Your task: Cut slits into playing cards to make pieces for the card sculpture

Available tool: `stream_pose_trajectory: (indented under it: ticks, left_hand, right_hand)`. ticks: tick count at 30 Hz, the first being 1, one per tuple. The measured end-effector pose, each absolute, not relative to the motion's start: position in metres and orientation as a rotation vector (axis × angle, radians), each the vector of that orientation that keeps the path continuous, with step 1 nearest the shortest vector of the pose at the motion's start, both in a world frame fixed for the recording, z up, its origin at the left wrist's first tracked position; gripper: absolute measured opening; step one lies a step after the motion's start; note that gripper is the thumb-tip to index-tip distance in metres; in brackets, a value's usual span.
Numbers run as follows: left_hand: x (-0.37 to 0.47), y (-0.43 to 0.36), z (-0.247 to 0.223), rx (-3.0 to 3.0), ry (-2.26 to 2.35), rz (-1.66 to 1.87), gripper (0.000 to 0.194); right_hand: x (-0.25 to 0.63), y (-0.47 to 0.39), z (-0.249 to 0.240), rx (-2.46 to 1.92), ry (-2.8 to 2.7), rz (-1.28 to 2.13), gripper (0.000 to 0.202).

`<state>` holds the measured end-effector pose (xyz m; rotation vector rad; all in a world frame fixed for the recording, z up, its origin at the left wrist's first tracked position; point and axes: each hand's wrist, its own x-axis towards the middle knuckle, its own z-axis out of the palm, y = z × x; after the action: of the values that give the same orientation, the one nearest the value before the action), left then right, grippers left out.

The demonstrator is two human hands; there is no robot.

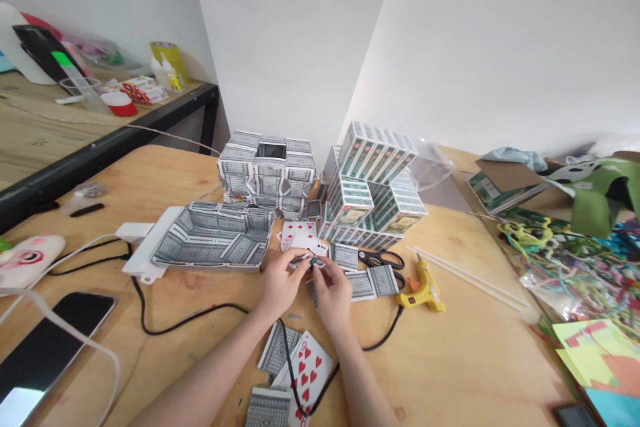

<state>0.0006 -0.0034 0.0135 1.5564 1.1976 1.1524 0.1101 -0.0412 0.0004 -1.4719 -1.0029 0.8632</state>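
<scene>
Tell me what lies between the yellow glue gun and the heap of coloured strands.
Two thin white sticks lie on the table between the glue gun and the heap; the head view shows this.

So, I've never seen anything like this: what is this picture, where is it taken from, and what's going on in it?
There's no robot here: these are a person's bare left hand and right hand, seen from a camera worn on the head, looking forward and down. Both hands hold a small piece, apparently card. On the wooden table lie playing cards, scissors, a yellow glue gun and a phone. Behind stand card boxes, stacked.
</scene>
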Motion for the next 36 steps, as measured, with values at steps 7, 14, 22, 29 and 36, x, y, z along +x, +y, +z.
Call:
stream_pose_trajectory:
  ticks: [7,14,22,29,36]
  left_hand:
    - [-0.002,0.004,0.004,1.461,1.223,1.174,0.016]
    - [-0.004,0.004,0.005,1.557,1.258,1.175,0.014]
    - [-0.003,0.0,0.011,1.668,1.286,1.198,0.011]
    - [-0.003,0.002,0.01,1.566,1.282,1.154,0.011]
    - [-0.002,0.005,0.004,1.411,1.273,1.187,0.015]
  right_hand:
    - [0.111,-0.042,0.004,-1.429,-1.109,0.844,0.036]
    - [0.11,-0.041,0.009,-1.36,-1.07,0.923,0.026]
    - [0.112,-0.043,0.01,-1.443,-1.151,0.776,0.02]
    - [0.108,-0.043,0.006,-1.475,-1.035,0.851,0.017]
    - [0.117,-0.042,0.013,-1.216,-1.018,1.063,0.025]
